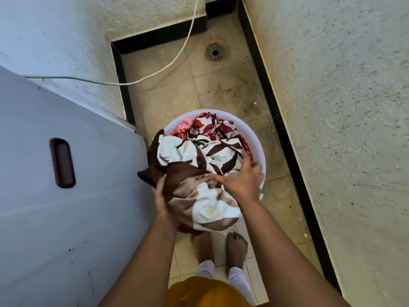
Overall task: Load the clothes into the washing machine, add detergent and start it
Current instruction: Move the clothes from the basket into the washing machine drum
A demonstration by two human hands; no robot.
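White plastic forms the round basin, which stands on the tiled floor just beside the near corner of the washing machine. The basin is heaped above its rim with clothes: a brown-and-white cloth on top toward the near edge, and a red patterned cloth and a pink cloth at the far edge. The left hand grips the brown-and-white cloth at the left rim of the basin, thumb over the fabric. The right hand lies on the same cloth toward the right rim, fingers spread and holding nothing. The machine shows a closed white panel with a dark red recessed handle; no drum opening is in view, and it cannot be told whether this panel is the lid. A white cable runs from behind the machine across the far floor, near a floor drain. Assessment: the task is at its first step. All visible clothes are in the basin. Opening the machine, loading, dosing detergent and starting remain; no detergent is in view.
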